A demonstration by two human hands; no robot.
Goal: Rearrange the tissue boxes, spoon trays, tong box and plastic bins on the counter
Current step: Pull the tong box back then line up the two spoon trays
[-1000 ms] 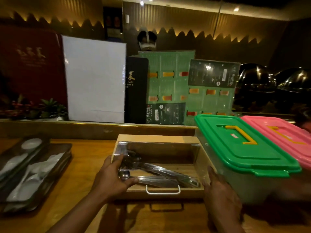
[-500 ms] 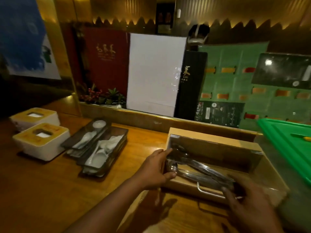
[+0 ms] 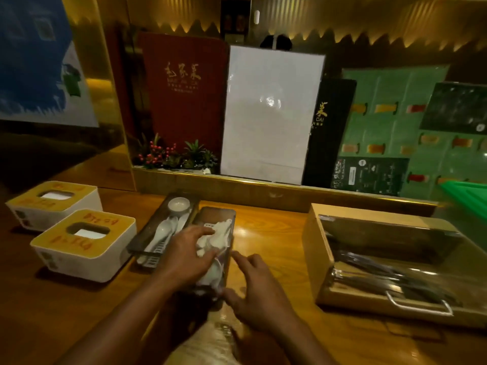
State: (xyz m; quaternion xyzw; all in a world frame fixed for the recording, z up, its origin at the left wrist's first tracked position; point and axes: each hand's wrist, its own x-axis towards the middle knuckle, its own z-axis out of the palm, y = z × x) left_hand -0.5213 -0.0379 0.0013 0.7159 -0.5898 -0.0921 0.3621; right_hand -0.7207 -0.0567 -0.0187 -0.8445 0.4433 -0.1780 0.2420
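spoon tray (image 3: 218, 214), right of the pair mid-counter, is the one in hand: left hand (image 3: 184, 256) rests flat over its spoons, right hand (image 3: 259, 288) spread at its right rim, neither seems clamped (blurry); any shift needs both rims held firmly.

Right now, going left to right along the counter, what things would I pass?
Far tissue box → near tissue box → left spoon tray → right spoon tray → tong box.

Palms down, left hand (image 3: 184, 259) and right hand (image 3: 259, 289) reach forward.
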